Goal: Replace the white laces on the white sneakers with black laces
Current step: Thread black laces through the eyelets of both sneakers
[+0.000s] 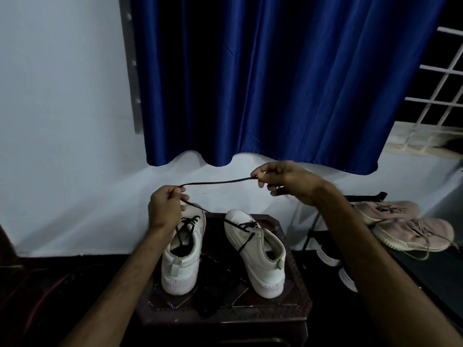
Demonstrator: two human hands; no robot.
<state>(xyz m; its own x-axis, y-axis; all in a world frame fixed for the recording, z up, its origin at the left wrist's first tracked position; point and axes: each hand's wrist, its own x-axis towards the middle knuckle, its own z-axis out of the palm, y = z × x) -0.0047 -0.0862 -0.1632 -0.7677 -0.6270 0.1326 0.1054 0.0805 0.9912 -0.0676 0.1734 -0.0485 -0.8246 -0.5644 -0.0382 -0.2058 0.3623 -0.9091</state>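
Observation:
Two white sneakers stand heels toward me on a dark stool (295,304). The left sneaker (184,256) has black lace through its upper eyelets. The right sneaker (260,254) also carries black lace across its front. A black lace (218,182) is stretched in the air above the sneakers. My left hand (164,207) pinches one part of it above the left sneaker. My right hand (285,180) pinches the other part, higher and to the right. From my left hand the lace runs down toward the right sneaker.
A blue curtain (275,83) hangs behind the stool against a white wall. A pair of pinkish sneakers (400,226) lies on a dark surface at the right. A window grille (441,78) shows at the far right. The floor is dark.

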